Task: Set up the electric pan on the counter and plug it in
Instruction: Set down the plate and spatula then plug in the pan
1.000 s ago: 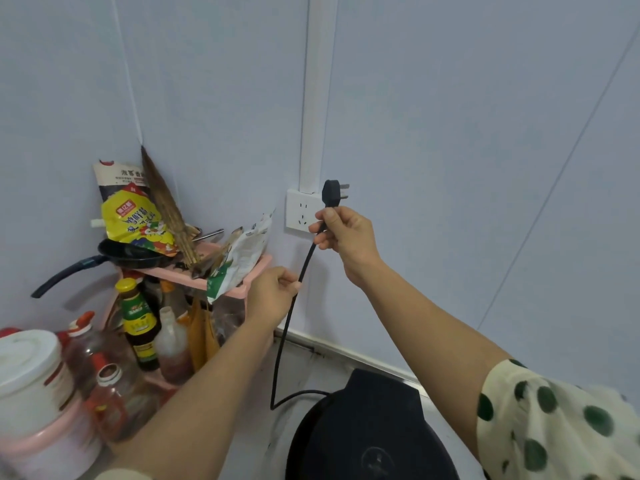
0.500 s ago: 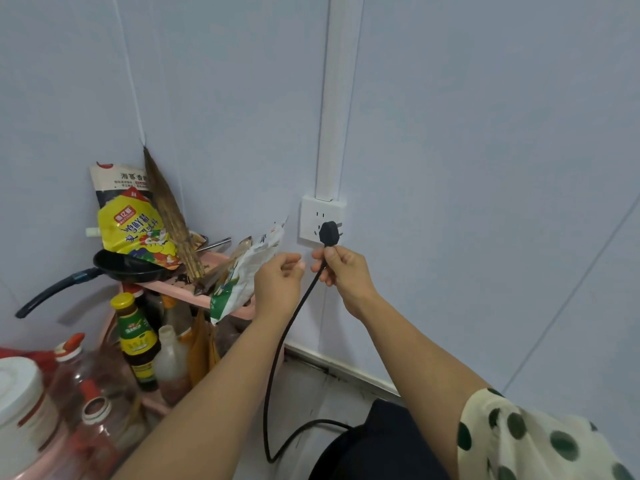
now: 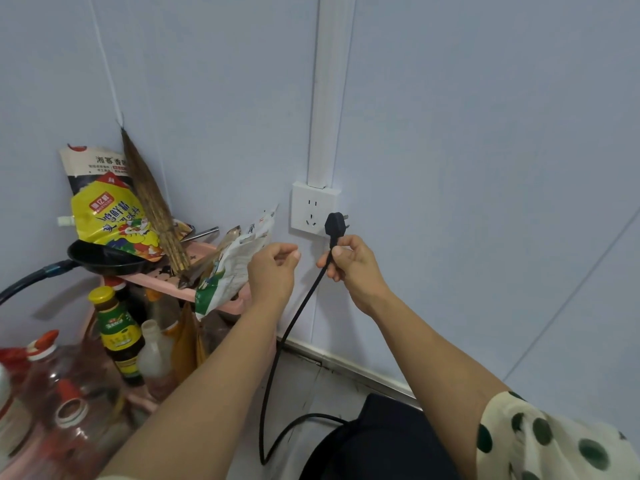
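Note:
My right hand (image 3: 353,263) grips the black cord just below the black plug (image 3: 335,225). The plug's prongs point to the right, and it hangs just off the lower right corner of the white wall socket (image 3: 313,211). The black cord (image 3: 287,337) runs down from my fist to the black electric pan (image 3: 377,441) on the counter at the bottom. My left hand (image 3: 273,268) hovers left of the cord with its fingers curled and holds nothing.
A pink rack (image 3: 204,292) stands at the left with a black frying pan (image 3: 104,259), a yellow pouch (image 3: 110,216), a whisk brush (image 3: 152,206) and a white-green bag (image 3: 235,261). Sauce and oil bottles (image 3: 119,336) crowd below it. A white conduit (image 3: 329,88) rises above the socket.
My left hand has let go of the cord and moved away to the left. The plug has turned, so its prongs show at its right side, beside the socket.

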A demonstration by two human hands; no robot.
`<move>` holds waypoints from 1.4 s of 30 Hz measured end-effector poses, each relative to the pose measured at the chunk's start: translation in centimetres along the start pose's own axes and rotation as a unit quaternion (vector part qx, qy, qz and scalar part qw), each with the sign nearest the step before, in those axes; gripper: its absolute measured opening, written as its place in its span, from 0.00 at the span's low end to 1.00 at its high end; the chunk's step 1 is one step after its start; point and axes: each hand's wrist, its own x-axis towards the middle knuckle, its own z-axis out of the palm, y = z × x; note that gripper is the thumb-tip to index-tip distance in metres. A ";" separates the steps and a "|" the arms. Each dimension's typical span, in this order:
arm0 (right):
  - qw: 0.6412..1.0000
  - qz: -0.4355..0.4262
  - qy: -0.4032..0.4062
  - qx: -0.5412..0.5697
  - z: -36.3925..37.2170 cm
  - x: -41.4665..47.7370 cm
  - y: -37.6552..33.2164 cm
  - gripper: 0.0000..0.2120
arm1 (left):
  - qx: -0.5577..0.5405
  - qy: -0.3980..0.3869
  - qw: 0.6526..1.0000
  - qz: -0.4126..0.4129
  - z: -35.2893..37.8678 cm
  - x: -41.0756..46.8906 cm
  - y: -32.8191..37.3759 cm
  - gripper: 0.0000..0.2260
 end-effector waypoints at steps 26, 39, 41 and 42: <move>0.998 0.045 -0.013 0.039 0.6 -3.2 -1.4 0.06 | -0.169 -0.054 0.984 0.017 -1.1 -2.3 3.9 0.10; 0.997 0.069 0.042 0.016 -3.5 -4.6 -0.8 0.08 | -0.042 0.034 0.999 -0.004 0.3 -0.9 3.6 0.14; 0.996 0.072 0.051 0.012 -4.6 -4.8 -0.5 0.08 | -0.018 0.049 0.999 -0.006 0.7 -0.4 3.5 0.13; 0.996 0.074 0.056 0.010 -5.1 -4.9 -0.4 0.08 | -0.010 0.055 0.998 -0.006 0.9 -0.3 3.4 0.13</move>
